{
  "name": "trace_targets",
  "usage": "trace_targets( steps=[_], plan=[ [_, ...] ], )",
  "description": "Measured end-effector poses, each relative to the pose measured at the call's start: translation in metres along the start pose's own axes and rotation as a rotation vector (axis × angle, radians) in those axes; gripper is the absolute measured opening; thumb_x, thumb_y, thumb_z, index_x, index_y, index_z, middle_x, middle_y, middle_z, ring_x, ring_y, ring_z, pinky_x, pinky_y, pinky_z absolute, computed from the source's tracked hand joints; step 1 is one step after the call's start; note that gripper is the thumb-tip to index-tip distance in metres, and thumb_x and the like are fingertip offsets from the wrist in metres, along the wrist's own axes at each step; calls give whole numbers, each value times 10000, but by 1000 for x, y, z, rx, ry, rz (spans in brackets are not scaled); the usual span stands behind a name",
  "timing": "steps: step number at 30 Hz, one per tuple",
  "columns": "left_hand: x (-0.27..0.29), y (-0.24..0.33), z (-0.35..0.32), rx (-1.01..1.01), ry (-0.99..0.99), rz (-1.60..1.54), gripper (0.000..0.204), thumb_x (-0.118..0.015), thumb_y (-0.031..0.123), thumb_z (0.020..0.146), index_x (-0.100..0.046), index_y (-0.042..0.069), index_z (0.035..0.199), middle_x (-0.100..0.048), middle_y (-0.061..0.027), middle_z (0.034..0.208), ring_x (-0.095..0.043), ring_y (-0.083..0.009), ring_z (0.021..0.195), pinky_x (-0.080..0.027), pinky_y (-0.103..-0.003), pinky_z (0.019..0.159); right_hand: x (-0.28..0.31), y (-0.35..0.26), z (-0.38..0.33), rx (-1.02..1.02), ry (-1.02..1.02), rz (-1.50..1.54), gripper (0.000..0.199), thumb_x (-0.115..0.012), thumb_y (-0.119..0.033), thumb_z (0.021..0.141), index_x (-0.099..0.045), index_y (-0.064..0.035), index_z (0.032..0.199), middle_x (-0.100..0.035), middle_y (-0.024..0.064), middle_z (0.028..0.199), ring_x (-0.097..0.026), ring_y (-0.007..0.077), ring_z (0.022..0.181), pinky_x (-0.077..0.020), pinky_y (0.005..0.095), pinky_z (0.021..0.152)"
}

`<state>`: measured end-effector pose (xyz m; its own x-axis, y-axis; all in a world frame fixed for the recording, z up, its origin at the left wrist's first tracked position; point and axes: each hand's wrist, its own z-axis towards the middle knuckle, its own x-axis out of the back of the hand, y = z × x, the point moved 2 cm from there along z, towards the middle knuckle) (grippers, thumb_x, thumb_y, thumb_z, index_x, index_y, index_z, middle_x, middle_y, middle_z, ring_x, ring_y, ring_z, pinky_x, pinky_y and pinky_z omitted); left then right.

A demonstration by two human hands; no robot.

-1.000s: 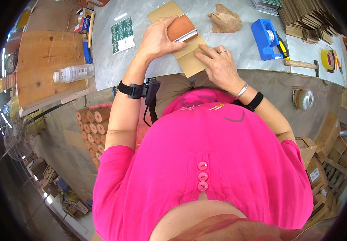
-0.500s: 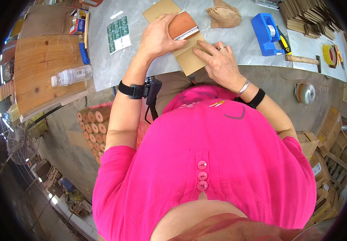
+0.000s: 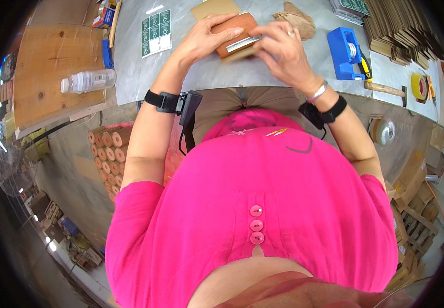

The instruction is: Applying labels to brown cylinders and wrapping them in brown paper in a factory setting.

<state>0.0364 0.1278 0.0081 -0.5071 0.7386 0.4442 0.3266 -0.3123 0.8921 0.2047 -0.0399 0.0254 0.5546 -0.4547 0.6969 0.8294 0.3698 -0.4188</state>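
Through the head view, I saw the left hand (image 3: 201, 40) grasping the brown block (image 3: 243, 23), with cardboard (image 3: 215, 8) around it, at the grey table (image 3: 196, 76). The right hand (image 3: 287, 51) was blurred at its metal strip (image 3: 241, 44); I couldn't tell whether it gripped. I judged the block stiff, smooth and fairly light, best held by its sides.

A reddish-brown block (image 3: 243, 22) with a silvery strip (image 3: 242, 43) sits slantwise over tan cardboard (image 3: 213, 9).

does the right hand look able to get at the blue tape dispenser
Likely yes: nothing visible stands between the right hand, at the reddish block, and the blue tape dispenser; the crumpled paper lies farther back.
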Motion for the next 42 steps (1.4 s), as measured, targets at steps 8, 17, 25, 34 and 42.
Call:
trace_targets(
  steps=[8, 17, 25, 34, 42],
  plan=[
    [3, -4, 2, 50, -66, -60, 614, -746, 402, 946, -610, 38, 1421, -636, -116, 1377, -609, -209, 1230, -484, -343, 1036, -12, 26, 43, -52, -51, 246, 144, -759, -130, 852, -673, -22, 894, -696, 75, 1217, -619, 303, 1163, -482, 417, 971],
    [-8, -11, -33, 53, 144, -360, 562, -831, 328, 874, -640, 72, 1337, -662, -122, 1271, -639, -184, 1096, -541, -325, 881, -22, 39, 46, -182, -85, 349, 252, -770, -183, 862, -635, 3, 966, -718, 112, 1198, -673, 297, 1106, -520, 368, 947],
    [-21, -20, -24, -36, 314, -459, 484, -858, 264, 836, -688, 67, 1244, -716, -87, 1093, -655, -147, 967, -553, -290, 783, -44, 46, 48, -363, -31, 473, 345, -791, -274, 879, -648, -24, 1070, -725, 104, 1106, -696, 232, 977, -544, 354, 862],
    [-33, -18, -20, -32, 485, -519, 245, -735, 166, 923, -741, 41, 1134, -717, -41, 1015, -640, -117, 926, -517, -263, 812, -68, 44, 46, -461, 93, 563, 259, -699, -215, 984, -621, -19, 1136, -691, 58, 1039, -635, 136, 984, -513, 291, 875],
    [-40, -18, -27, 80, 491, -608, 199, -686, 154, 981, -774, 19, 1098, -727, -22, 1022, -626, -81, 915, -497, -240, 792, -68, 31, 33, -492, 129, 547, 239, -670, -193, 998, -620, -17, 1152, -699, 67, 1045, -645, 156, 967, -519, 310, 869]
  ],
)
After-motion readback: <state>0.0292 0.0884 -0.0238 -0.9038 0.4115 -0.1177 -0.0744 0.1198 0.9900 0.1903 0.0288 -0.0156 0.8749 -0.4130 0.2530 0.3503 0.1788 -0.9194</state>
